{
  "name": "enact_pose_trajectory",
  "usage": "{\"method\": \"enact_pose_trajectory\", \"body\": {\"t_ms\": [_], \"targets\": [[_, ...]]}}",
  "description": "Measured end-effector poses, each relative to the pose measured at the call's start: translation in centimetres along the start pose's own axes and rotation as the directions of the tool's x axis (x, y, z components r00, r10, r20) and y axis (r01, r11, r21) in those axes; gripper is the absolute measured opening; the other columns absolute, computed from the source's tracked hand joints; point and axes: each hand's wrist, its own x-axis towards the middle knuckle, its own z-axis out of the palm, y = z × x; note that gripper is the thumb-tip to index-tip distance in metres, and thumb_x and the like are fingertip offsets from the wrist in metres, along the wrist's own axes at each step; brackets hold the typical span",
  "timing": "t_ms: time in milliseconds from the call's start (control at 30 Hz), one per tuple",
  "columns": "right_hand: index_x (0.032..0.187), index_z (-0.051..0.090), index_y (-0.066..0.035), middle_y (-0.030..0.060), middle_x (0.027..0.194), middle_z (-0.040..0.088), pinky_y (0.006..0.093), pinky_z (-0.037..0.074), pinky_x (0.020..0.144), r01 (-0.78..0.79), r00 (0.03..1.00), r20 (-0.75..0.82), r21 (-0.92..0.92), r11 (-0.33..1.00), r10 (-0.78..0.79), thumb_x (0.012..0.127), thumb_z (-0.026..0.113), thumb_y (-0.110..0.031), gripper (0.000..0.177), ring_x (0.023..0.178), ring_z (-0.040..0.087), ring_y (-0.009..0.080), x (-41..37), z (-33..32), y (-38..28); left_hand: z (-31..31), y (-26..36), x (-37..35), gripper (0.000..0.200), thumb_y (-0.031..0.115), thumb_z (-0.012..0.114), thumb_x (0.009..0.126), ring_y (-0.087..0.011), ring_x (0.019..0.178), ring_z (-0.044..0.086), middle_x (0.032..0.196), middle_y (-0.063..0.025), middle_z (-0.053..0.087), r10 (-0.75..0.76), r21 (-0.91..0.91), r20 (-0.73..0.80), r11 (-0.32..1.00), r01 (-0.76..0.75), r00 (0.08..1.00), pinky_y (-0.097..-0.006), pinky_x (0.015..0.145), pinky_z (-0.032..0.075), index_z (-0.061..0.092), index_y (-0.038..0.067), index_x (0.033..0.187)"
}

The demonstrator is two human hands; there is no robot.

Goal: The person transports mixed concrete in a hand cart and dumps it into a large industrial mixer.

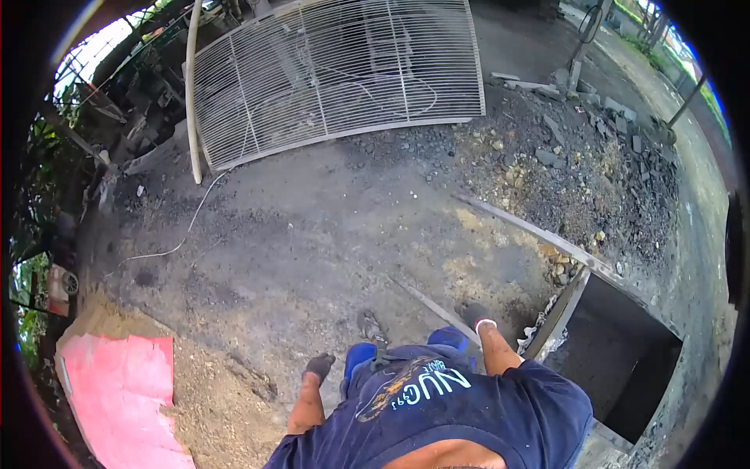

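Observation:
My left hand [319, 366], in a dark glove, hangs by my left side over the bare dirt, its fingers loosely apart and holding nothing visible. On the other side, my right hand [473, 314] wears a dark glove with a white and red cuff; its fingers blend into the dark soil but look loosely extended. Close to that hand, a long narrow strip [430, 303] runs along the ground toward my legs. My feet and blue trouser legs [360, 356] show below my dark printed shirt [437, 406].
A large barred metal frame [336, 78] lies ahead, beside an upright pole [192, 94]. Rubble [578, 156] is heaped at the right, edged by a long beam [539, 233]. Near my right side stands an open rectangular box [558, 313]. A pink sheet [117, 391] lies left.

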Motion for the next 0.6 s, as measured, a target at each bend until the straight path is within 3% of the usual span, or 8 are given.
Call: {"method": "enact_pose_trajectory", "body": {"t_ms": [67, 100, 133, 200, 300, 500, 567, 600], "targets": [[0.121, 0.068, -0.017, 0.0158, 0.12, 0.068, 0.045, 0.049, 0.092, 0.018, 1.0, 0.003, 0.057, 0.998, -0.018, 0.094, 0.052, -0.033, 0.035, 0.109, 0.065, 0.0361, 1.0, 4.0, 1.9, -5.8, 3.7, 3.0, 0.06, 0.038, 0.064, 0.091, -0.0285, 0.126, 0.057, 0.134, -0.0207, 0.061, 0.059, -0.125, -0.144, 0.989, -0.078, 0.988, -0.0349, 0.105, 0.042, 0.055, 0.002, 0.138], [0.118, 0.068, -0.018, 0.0145, 0.115, 0.07, 0.0444, 0.051, 0.088, 0.139, 0.983, 0.15, -0.229, 0.963, -0.106, 0.091, 0.055, -0.031, 0.033, 0.106, 0.067, 0.0334, 5.8, 9.5, 6.7, -8.9, 7.8, 2.6, 0.059, 0.038, 0.064, 0.091, -0.0292, 0.126, 0.057, 0.133, -0.0209, 0.061, 0.081, -0.136, -0.188, 0.985, -0.108, 0.979, -0.0355, 0.105, 0.043, 0.056, 0.002, 0.137], [0.118, 0.068, -0.018, 0.0145, 0.115, 0.07, 0.0444, 0.051, 0.088, 0.129, 0.984, 0.148, -0.22, 0.967, -0.097, 0.091, 0.055, -0.031, 0.033, 0.106, 0.067, 0.0334, 4.6, 9.0, 4.4, -11.6, 11.1, 2.1, 0.058, 0.037, 0.064, 0.091, -0.0299, 0.126, 0.058, 0.132, -0.0212, 0.062, 0.103, -0.143, -0.231, 0.98, -0.138, 0.968, -0.0361, 0.104, 0.043, 0.057, 0.001, 0.135], [0.114, 0.072, -0.011, 0.0213, 0.116, 0.068, 0.0454, 0.05, 0.092, 0.322, 0.887, 0.438, -0.354, 0.878, -0.149, 0.091, 0.058, -0.042, 0.041, 0.113, 0.064, 0.0365, 1.4, 6.6, -0.7, -14.4, 11.0, 9.3, 0.058, 0.037, 0.065, 0.09, -0.0296, 0.125, 0.058, 0.131, -0.0211, 0.062, 0.166, -0.178, -0.24, 0.961, -0.211, 0.956, -0.036, 0.104, 0.043, 0.058, 0.001, 0.135], [0.105, 0.073, -0.009, 0.0168, 0.105, 0.072, 0.0426, 0.052, 0.084, 0.404, 0.888, 0.299, -0.148, 0.903, -0.349, 0.092, 0.061, -0.04, 0.036, 0.101, 0.069, 0.0307, 3.9, 11.0, -0.5, -17.1, 13.6, 14.3, 0.057, 0.036, 0.065, 0.09, -0.0297, 0.124, 0.059, 0.13, -0.0213, 0.063, 0.244, -0.181, -0.229, 0.941, -0.287, 0.942, -0.0362, 0.103, 0.044, 0.058, 0.0, 0.134], [0.1, 0.073, -0.006, 0.0045, 0.085, 0.068, 0.0362, 0.047, 0.068, -0.015, 0.994, 0.104, 0.42, 0.907, -0.032, 0.089, 0.068, -0.038, 0.035, 0.071, 0.058, 0.018, 7.0, 10.0, -6.4, -18.5, 17.4, 18.6, 0.051, 0.036, 0.06, 0.093, -0.0324, 0.126, 0.056, 0.134, -0.0199, 0.06, 0.229, 0.123, 0.041, 0.965, -0.232, 0.973, -0.038, 0.102, 0.045, 0.059, 0.007, 0.135], [0.101, 0.067, -0.01, 0.015, 0.1, 0.069, 0.044, 0.05, 0.079, -0.097, 0.988, 0.145, 0.379, 0.921, 0.044, 0.083, 0.064, -0.036, 0.031, 0.091, 0.063, 0.0337, 8.8, 8.6, -8.2, -19.0, 16.6, 20.8, 0.047, 0.035, 0.057, 0.095, -0.033, 0.127, 0.056, 0.136, -0.0182, 0.059, 0.171, 0.23, 0.126, 0.953, -0.197, 0.977, -0.0386, 0.103, 0.045, 0.059, 0.01, 0.135], [0.101, 0.064, -0.012, 0.0202, 0.107, 0.069, 0.0479, 0.052, 0.084, -0.137, 0.983, 0.165, 0.356, 0.924, 0.082, 0.081, 0.062, -0.035, 0.031, 0.102, 0.065, 0.0415, 9.7, 7.8, -9.1, -19.5, 14.4, 23.9, 0.042, 0.033, 0.053, 0.097, -0.0334, 0.126, 0.056, 0.138, -0.0161, 0.058, 0.368, 0.488, 0.274, 0.743, -0.458, 0.889, -0.0391, 0.103, 0.045, 0.06, 0.012, 0.133]]}}
